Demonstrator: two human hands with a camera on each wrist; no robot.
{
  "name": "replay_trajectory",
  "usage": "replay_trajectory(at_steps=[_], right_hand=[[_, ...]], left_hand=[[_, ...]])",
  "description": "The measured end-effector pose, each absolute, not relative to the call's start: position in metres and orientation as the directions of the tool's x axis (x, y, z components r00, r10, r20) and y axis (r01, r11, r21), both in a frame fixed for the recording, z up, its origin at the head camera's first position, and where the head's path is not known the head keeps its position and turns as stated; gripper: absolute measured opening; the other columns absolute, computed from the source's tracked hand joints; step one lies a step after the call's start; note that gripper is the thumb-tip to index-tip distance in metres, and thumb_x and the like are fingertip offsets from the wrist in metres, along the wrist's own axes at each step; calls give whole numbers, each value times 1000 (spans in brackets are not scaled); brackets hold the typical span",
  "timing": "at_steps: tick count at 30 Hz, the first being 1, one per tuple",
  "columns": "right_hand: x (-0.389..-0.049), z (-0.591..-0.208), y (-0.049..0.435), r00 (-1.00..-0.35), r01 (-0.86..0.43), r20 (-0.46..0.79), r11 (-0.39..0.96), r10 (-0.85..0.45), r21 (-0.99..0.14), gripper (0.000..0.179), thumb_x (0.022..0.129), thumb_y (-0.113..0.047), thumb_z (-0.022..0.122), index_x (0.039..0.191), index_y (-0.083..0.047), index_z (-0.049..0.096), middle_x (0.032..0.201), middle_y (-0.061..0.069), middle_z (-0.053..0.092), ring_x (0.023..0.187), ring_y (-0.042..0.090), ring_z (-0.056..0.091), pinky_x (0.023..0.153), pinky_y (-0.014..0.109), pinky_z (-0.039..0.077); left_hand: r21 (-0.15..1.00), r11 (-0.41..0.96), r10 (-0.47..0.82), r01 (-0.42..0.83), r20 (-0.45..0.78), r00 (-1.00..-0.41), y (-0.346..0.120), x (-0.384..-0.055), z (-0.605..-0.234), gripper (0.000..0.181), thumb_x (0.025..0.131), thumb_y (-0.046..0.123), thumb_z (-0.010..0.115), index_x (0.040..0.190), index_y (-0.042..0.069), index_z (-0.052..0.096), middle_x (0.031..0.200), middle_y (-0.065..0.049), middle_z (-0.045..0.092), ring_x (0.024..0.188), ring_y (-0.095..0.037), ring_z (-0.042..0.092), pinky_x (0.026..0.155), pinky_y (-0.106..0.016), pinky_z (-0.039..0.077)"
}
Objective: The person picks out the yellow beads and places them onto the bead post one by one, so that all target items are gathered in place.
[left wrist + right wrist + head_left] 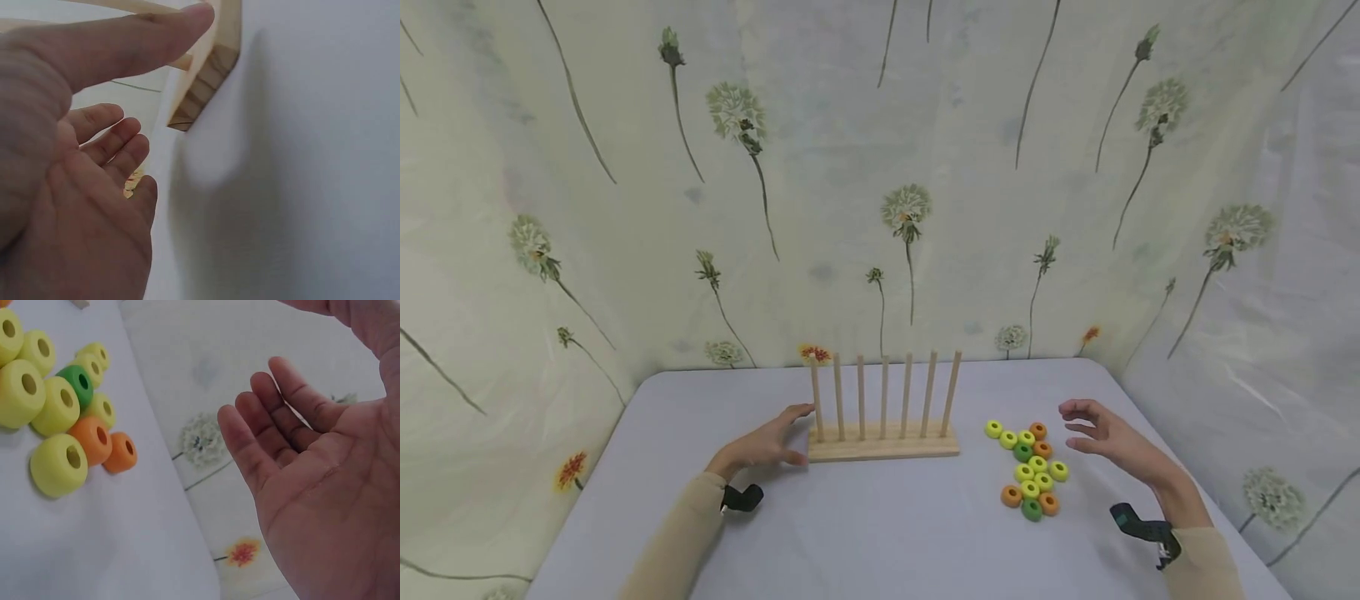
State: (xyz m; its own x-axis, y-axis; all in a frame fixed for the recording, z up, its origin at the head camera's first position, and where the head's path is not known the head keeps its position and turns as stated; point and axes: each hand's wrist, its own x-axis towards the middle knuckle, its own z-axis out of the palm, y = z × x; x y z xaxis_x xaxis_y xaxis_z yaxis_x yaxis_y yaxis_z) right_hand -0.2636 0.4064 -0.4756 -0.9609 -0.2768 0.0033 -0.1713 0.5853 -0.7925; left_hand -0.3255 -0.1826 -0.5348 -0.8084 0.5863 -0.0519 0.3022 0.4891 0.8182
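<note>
A wooden rack (883, 450) with a row of several upright pegs stands on the table. My left hand (767, 442) is at the rack's left end, fingers relaxed and thumb apart; in the left wrist view the thumb (144, 44) overlaps the rack's base (203, 87). To the right lies a loose cluster of beads with holes: yellow ones (1025, 472), orange ones (1011, 496) and green ones (1032, 509). My right hand (1101, 433) hovers just right of the beads, its fingers loosely bent and nothing in them. In the right wrist view its palm (325, 500) shows bare.
The white table (865, 533) has its back edge behind the rack. A curtain (820, 208) printed with dandelions hangs behind the table and along both sides. Each wrist wears a black strap with a small device, such as the right one (1142, 527).
</note>
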Motion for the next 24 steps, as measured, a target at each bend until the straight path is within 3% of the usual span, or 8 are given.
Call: replay_trajectory(at_steps=[8,11,17,24], right_hand=[[-265,-503,419,-958,-61,-108,560,-264,-826,58,92,-20,65,136,4,37,137,27,41,124,43,43,88,19,51],[-266,-512,421,-957,-25,-139,550,-256,-835,58,92,-18,65,136,7,37,136,26,42,124,41,44,89,19,50],[-264,-519,420,-952,19,-187,565,-241,-825,59,91,-19,66,135,7,37,132,24,46,121,37,47,91,31,51],[-263,-525,421,-942,32,-213,563,-259,-826,57,89,-17,66,133,7,39,128,22,48,114,28,50,85,28,50]], left_hand=[[838,471,555,274,-41,-831,-176,-321,-548,99,75,29,83,152,10,25,158,-16,22,148,-37,12,118,-55,13],[847,455,544,274,-21,-839,-174,-320,-551,95,75,27,83,150,9,28,157,-17,25,147,-37,15,118,-55,14],[840,447,524,308,33,-851,-172,-319,-556,83,76,22,81,146,6,38,152,-18,36,144,-37,26,117,-54,17],[819,464,533,338,47,-845,-172,-320,-556,77,79,26,79,143,7,42,150,-16,38,143,-38,26,116,-56,18]])
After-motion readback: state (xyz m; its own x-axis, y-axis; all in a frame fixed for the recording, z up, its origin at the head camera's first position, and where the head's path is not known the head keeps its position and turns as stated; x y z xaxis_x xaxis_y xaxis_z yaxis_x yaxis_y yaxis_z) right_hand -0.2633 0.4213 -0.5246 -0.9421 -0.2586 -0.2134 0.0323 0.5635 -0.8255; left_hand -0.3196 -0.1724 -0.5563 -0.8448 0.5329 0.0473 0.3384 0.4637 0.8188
